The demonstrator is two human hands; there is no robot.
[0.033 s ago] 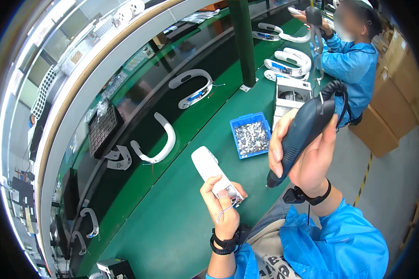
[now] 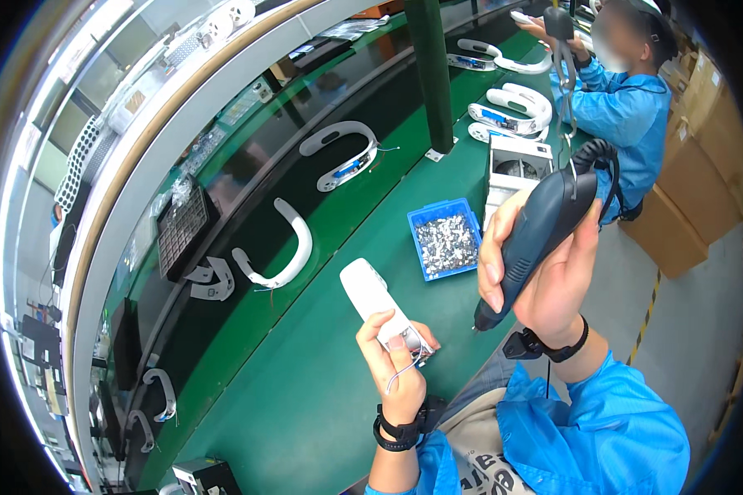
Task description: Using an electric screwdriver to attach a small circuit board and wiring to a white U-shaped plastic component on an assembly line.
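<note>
My left hand [image 2: 392, 359] is closed around the lower end of a white plastic housing [image 2: 367, 289], an elongated piece with a rounded far end. Thin wires come out of its near end, by my thumb. Raised to the right, my right hand [image 2: 553, 289] grips a dark electric screwdriver [image 2: 537, 235] with its tip pointing down and left. The tip is apart from the housing. A coiled black cord [image 2: 607, 161] leaves the screwdriver's upper end, beside a metal hanger. Between and beyond my hands, a blue bin [image 2: 422, 247] holds many small metal parts.
White U-shaped housings [image 2: 304, 247] lie along the green bench [image 2: 305, 396], several with wires. A white box-shaped device [image 2: 512, 165] stands behind the screwdriver. A dark green post [image 2: 429, 82] rises from the bench. At the far right, a co-worker [image 2: 619, 115] in blue works near cardboard boxes [image 2: 673, 214].
</note>
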